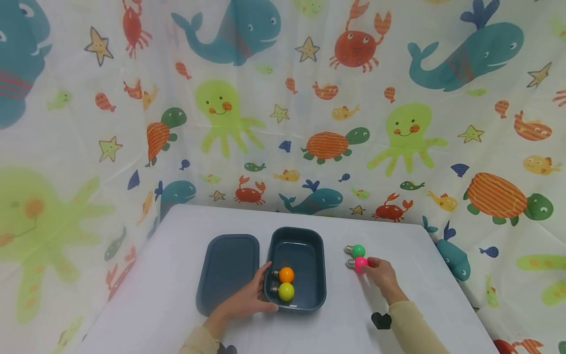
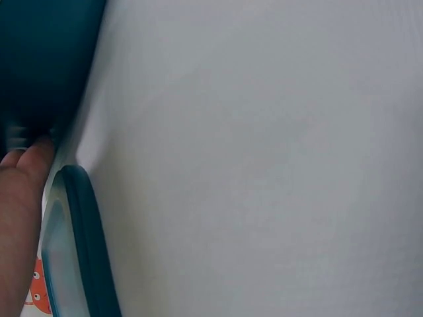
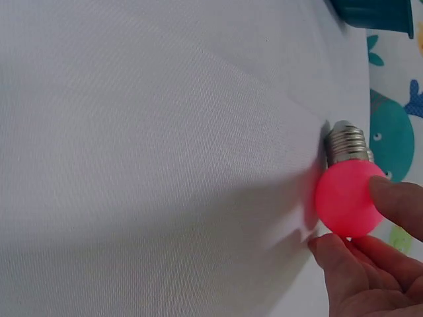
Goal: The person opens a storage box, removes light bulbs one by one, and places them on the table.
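Observation:
My left hand (image 1: 248, 296) holds a dark blue box (image 1: 305, 268) at its near left corner, fingers along the left wall and thumb at the front. Inside the box lie an orange light bulb (image 1: 286, 275) and a yellow light bulb (image 1: 286, 292), screw bases pointing left. Over to the right, my right hand (image 1: 383, 276) pinches the round end of a pink light bulb (image 3: 350, 198) between thumb and fingers. Its metal base points away from the fingers in the right wrist view. Just beyond it a green light bulb (image 1: 358, 251) lies on the table.
A flat dark blue lid (image 1: 231, 270) lies left of the box on the white table (image 1: 185, 231). Behind the table hangs a curtain (image 1: 265, 118) printed with sea animals. The box stands between the lid and the pink and green bulbs.

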{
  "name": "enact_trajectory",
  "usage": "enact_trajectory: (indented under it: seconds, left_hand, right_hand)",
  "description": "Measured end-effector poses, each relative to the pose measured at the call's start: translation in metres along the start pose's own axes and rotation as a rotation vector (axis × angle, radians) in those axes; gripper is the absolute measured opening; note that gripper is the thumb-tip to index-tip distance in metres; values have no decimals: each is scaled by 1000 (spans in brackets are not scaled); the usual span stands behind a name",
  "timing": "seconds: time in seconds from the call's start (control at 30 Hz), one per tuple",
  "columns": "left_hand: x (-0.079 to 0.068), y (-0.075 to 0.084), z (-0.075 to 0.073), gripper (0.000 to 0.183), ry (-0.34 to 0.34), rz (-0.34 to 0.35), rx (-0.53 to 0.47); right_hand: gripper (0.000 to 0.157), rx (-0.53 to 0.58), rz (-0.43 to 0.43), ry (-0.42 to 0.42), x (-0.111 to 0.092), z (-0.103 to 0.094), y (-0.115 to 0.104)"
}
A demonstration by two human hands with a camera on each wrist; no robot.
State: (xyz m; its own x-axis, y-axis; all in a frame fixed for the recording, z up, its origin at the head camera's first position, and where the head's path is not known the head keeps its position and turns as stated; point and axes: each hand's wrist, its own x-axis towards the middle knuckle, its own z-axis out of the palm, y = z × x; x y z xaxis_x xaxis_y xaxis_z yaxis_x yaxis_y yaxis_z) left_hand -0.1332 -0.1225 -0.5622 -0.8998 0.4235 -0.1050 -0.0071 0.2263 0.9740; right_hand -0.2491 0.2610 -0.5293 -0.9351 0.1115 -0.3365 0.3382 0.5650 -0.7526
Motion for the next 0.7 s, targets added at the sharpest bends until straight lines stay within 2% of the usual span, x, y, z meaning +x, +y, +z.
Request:
enact_trajectory:
  seconds: [0.43,0.7]
  left_hand:
    - [0,-2,1,110,-3,1,6]
    - [-1,1,1,109,0,5,4]
  right_hand:
    - [52,-19,-35,5,-3,-7,-1]
    - [55,-45,-140,43,-1,-18,-28]
